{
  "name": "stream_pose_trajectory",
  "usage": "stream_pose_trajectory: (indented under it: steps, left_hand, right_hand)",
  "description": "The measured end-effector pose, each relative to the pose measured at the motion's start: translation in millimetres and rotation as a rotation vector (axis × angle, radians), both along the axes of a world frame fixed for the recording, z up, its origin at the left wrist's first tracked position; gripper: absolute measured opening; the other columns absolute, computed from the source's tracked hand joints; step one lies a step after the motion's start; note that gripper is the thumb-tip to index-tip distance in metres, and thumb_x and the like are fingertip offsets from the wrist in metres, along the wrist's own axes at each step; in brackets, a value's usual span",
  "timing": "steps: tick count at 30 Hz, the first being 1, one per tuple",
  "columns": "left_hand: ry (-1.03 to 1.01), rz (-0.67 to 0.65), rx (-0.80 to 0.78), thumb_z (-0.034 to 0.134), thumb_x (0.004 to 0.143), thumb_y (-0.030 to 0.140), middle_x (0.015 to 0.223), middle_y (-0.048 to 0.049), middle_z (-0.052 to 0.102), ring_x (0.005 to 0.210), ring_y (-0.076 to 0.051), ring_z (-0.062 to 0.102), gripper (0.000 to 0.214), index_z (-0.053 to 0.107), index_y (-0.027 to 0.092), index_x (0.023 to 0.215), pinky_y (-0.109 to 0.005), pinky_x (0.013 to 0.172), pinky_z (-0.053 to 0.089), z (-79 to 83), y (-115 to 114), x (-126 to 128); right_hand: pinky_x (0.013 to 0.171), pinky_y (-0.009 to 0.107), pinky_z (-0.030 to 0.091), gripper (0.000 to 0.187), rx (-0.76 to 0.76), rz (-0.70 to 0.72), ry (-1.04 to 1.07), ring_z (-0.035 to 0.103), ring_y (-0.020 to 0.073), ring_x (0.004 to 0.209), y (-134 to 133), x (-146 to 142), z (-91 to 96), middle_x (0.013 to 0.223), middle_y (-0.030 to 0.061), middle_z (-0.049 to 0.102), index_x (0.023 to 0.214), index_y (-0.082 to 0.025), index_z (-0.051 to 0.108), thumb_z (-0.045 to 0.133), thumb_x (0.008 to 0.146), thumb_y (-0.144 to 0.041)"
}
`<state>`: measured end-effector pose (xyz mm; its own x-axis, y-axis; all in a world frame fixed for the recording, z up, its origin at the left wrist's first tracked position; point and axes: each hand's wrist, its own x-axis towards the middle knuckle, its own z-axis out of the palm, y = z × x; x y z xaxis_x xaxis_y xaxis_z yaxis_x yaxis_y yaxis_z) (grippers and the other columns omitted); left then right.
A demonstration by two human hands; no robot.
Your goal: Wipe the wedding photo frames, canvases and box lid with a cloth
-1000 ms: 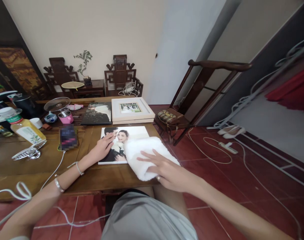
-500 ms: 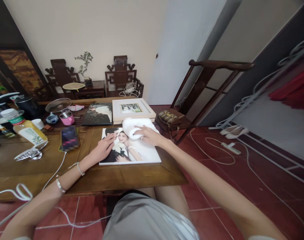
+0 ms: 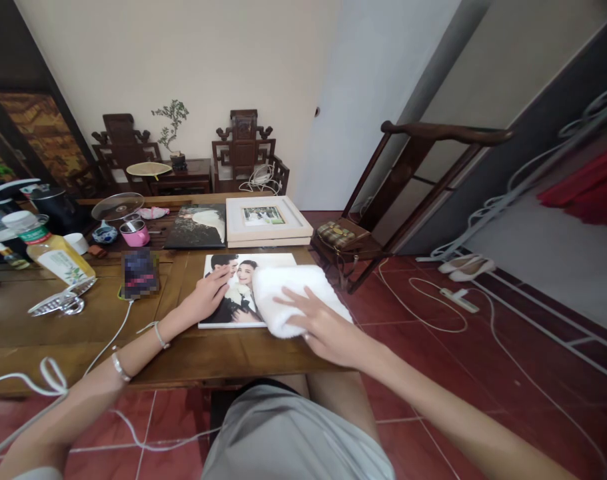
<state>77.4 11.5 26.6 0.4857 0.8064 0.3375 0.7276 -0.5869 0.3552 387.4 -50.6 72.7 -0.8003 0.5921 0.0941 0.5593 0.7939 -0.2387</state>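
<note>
A photo book point(image 3: 243, 312) with a picture of a couple on its cover lies flat near the front edge of the wooden table point(image 3: 183, 357). My left hand point(image 3: 209, 293) rests on the book's left side, fingers stretched out flat. Under my right hand point(image 3: 320, 323) is a folded white towel point(image 3: 303, 283), spread over the right part of the cover and past its right edge. The fingers of that hand press on the towel, with the thumb at its near side. The towel hides the right half of the cover.
Behind the book lie a white picture frame point(image 3: 269, 230) and a dark photo panel point(image 3: 197, 227). To the left are a phone point(image 3: 140, 275) on a cable, a clear hair claw point(image 3: 66, 301), a bottle point(image 3: 53, 253) and a pink mug point(image 3: 135, 233). A wooden chair point(image 3: 408, 167) stands right.
My right hand has moved the towel from the book's upper right toward me and to the right. My left hand stays in place on the cover.
</note>
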Motion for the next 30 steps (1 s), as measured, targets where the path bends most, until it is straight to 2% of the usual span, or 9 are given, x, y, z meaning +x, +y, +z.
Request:
stream_pose_trajectory:
  steps: [3, 7, 12, 18, 22, 26, 30]
  left_hand:
    - [-0.008, -0.006, 0.004, 0.035, 0.099, 0.030, 0.148, -0.0117, 0.046, 0.139, -0.025, 0.040, 0.043, 0.052, 0.015, 0.136, -0.046, 0.116, 0.032, 0.7, -0.2, 0.3]
    - [-0.016, -0.008, 0.012, 0.035, 0.099, 0.030, 0.147, -0.0107, 0.046, 0.138, -0.024, 0.040, 0.042, 0.052, 0.016, 0.136, -0.046, 0.115, 0.032, 2.2, -1.2, 0.8]
    - [0.001, -0.007, -0.001, 0.035, 0.099, 0.029, 0.147, -0.0128, 0.046, 0.139, -0.024, 0.039, 0.044, 0.052, 0.013, 0.136, -0.044, 0.116, 0.031, 1.9, -0.8, 0.4]
    - [-0.016, -0.026, 0.012, 0.035, 0.099, 0.029, 0.147, -0.0128, 0.046, 0.139, -0.024, 0.038, 0.043, 0.053, 0.014, 0.136, -0.046, 0.116, 0.031, -1.2, 2.1, -1.0]
    - [-0.009, -0.014, 0.007, 0.035, 0.100, 0.030, 0.147, -0.0127, 0.046, 0.139, -0.025, 0.040, 0.043, 0.052, 0.014, 0.136, -0.046, 0.115, 0.032, 0.2, 0.7, -0.5]
    - [-0.018, -0.012, 0.003, 0.037, 0.100, 0.030, 0.146, -0.0130, 0.047, 0.138, -0.025, 0.040, 0.043, 0.053, 0.014, 0.136, -0.044, 0.115, 0.032, 1.3, -0.9, 0.0]
    - [-0.034, -0.017, 0.002, 0.037, 0.100, 0.030, 0.148, -0.0113, 0.046, 0.140, -0.024, 0.038, 0.042, 0.052, 0.017, 0.137, -0.046, 0.116, 0.032, 0.2, -0.8, -0.4]
  right_hand:
    - [0.114, 0.064, 0.011, 0.056, 0.006, 0.048, -0.022, 0.014, 0.0303, 0.146, -24.7, 7.3, -0.9, 0.152, 0.0102, 0.038, 0.105, -0.017, 0.068, 0.042, 0.059, 0.001]
    - [0.114, 0.064, 0.011, 0.057, -0.005, 0.052, -0.015, 0.015, 0.0305, 0.146, -25.3, 5.2, -0.9, 0.152, 0.0095, 0.038, 0.107, -0.018, 0.068, 0.043, 0.059, 0.001]
    - [0.113, 0.064, 0.016, 0.056, -0.018, -0.020, 0.005, 0.020, 0.0308, 0.145, 12.9, -14.9, 3.3, 0.150, 0.0103, 0.041, 0.112, -0.018, 0.066, 0.042, 0.065, 0.002]
    - [0.110, 0.063, 0.021, 0.056, 0.019, -0.097, -0.022, 0.025, 0.0321, 0.143, 77.6, -43.8, 6.9, 0.145, 0.0205, 0.045, 0.124, -0.013, 0.061, 0.044, 0.073, 0.001]
    - [0.110, 0.063, 0.022, 0.054, 0.073, -0.117, -0.043, 0.027, 0.0303, 0.143, 102.2, -52.2, 4.9, 0.141, 0.0193, 0.050, 0.125, -0.015, 0.060, 0.044, 0.076, -0.001]
    - [0.110, 0.063, 0.022, 0.055, 0.095, -0.108, -0.032, 0.027, 0.0317, 0.143, 95.0, -50.0, 0.9, 0.145, 0.0182, 0.046, 0.124, -0.015, 0.061, 0.044, 0.074, 0.000]
    - [0.111, 0.065, 0.019, 0.054, 0.057, -0.052, -0.005, 0.023, 0.0325, 0.144, 58.6, -37.3, -1.9, 0.148, 0.0134, 0.044, 0.116, -0.017, 0.065, 0.044, 0.069, 0.001]
